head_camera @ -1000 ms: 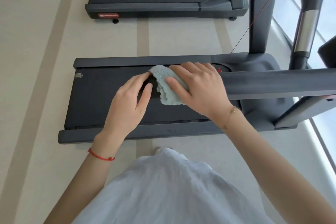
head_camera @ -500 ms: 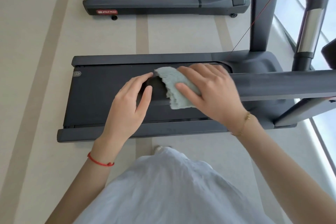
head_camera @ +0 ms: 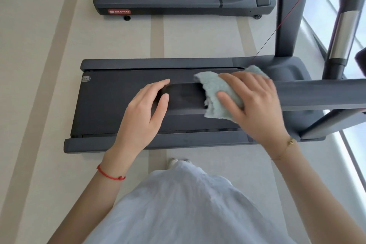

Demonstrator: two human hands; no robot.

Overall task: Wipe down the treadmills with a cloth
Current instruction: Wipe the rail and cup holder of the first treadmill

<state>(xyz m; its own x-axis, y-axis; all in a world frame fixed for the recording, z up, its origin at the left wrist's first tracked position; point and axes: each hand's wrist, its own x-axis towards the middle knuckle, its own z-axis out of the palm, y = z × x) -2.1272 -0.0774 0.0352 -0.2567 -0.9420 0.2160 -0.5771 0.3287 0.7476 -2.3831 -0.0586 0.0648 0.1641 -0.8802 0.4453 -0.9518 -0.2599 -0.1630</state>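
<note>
A dark grey treadmill [head_camera: 103,105] lies across the floor below me. Its handrail [head_camera: 316,95] runs from the right towards the middle, above the belt. My right hand [head_camera: 255,105] grips a pale green cloth [head_camera: 215,89] and presses it over the handrail, thumb on the near side and fingers over the far side. My left hand [head_camera: 142,117] holds the free end of the handrail, fingers curled over its far edge and thumb on top. Part of the cloth is hidden under my right hand.
A second treadmill [head_camera: 178,4] stands further back on the beige striped floor. The upright post [head_camera: 287,16], a chrome-banded handle [head_camera: 342,35] and a thin red cord [head_camera: 277,25] rise at the right. A window strip [head_camera: 356,154] runs along the right edge.
My right hand has slid the cloth to the right along the handrail, away from my left hand. My left hand has stayed on the rail's end.
</note>
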